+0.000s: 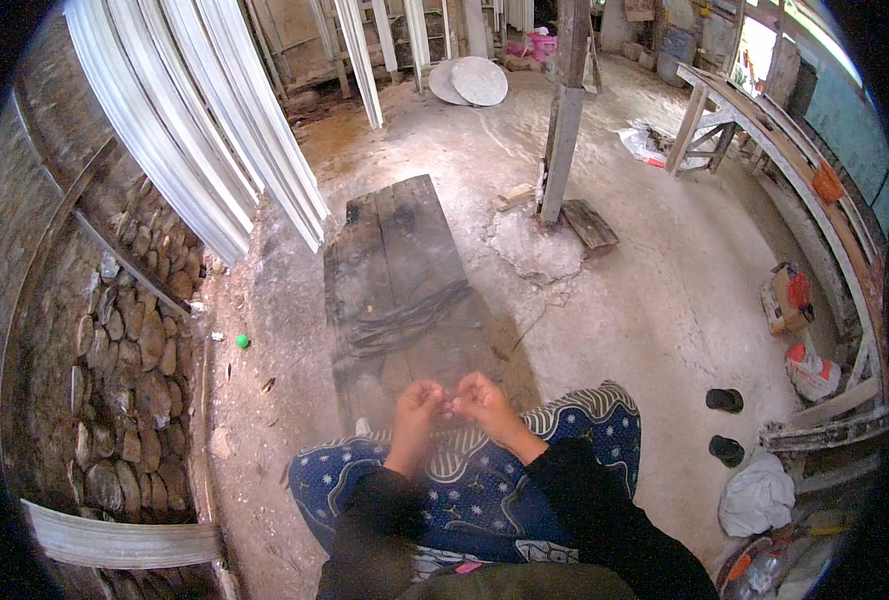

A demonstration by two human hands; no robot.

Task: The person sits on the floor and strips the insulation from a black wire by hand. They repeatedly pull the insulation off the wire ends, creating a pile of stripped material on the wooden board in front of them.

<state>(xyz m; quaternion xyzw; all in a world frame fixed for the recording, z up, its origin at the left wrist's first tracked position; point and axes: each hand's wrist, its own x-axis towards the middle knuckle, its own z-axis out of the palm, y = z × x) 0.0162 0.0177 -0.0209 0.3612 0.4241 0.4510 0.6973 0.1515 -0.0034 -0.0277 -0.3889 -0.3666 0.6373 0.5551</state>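
Your left hand (417,405) and right hand (483,398) meet fingertip to fingertip over the patterned cloth (465,480) on your lap, curled as if pinching something too small to identify, before the dark planks (405,270).

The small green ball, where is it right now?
In the head view, the small green ball lies on the concrete floor, left of the dark wooden board, beside the stone wall.

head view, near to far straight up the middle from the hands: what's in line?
Patterned blue cloth on the lap → left hand and right hand, fingertips together → dark strips lying across the plank → dark wooden plank → round pale discs at the far wall.
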